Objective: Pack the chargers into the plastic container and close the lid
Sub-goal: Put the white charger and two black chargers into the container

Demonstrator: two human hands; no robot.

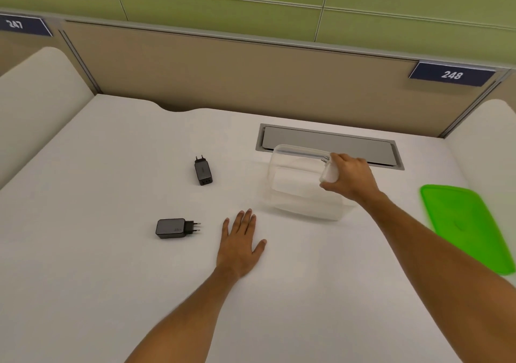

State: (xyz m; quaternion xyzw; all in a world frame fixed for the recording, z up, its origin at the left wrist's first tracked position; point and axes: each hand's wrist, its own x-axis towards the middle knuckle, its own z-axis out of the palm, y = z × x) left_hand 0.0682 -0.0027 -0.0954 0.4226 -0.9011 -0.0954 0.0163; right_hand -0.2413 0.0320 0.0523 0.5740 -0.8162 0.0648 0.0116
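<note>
Head view, white desk [111, 279]. Clear plastic container [303, 186] stands open near the back right, just in front of a grey cable hatch [329, 146] set into the desk; no charger visible inside it.

Right hand [350, 179] is over the container's right side, fingers closed around a white charger [329, 171]. Its metal prongs point up and to the left. Whether the charger is above the rim or already below it is hard to judge through the clear wall.

Left hand [241, 244] lies flat on the desk, palm down, fingers spread, holding nothing.

Two black chargers sit on the desk left of the container: far black charger [203, 170], prongs pointing away; near black charger [174, 228], prongs pointing right, just beside the left hand's fingertips but apart.

Green lid [469, 226] lies flat on the desk at the right edge, well apart from the container.
</note>
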